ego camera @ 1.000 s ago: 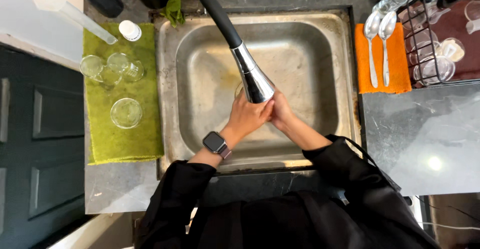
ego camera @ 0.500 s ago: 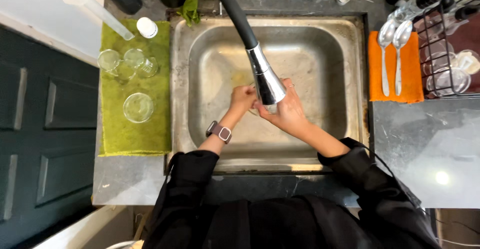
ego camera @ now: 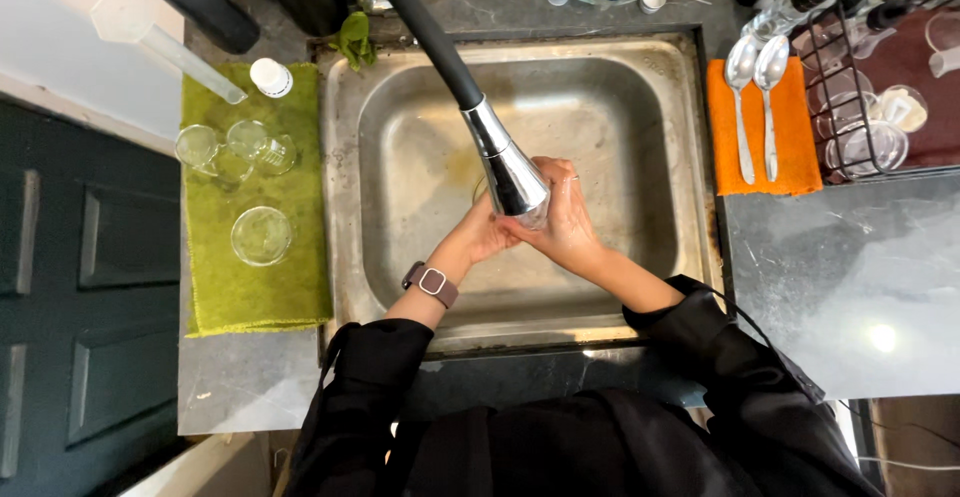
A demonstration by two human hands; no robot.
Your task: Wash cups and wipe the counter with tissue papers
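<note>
Under the faucet head (ego camera: 515, 172), left hand (ego camera: 482, 237) and right hand (ego camera: 568, 219) clasp a small clear glass (ego camera: 484, 191) for rinsing; green mat (ego camera: 255, 287) at nine o'clock.

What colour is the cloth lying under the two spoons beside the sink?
Orange. The cloth under the two spoons shows plainly in the head view.

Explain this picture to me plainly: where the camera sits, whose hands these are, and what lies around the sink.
The camera sits on the person's head and looks straight down. Both bare hands meet under the faucet head over the steel sink. The left hand, with a watch on its wrist, and the right hand cup a small clear item; it is too hidden to name. Left of the sink, clear glassware rests on a green towel. On the right, two spoons lie on an orange cloth.
</note>
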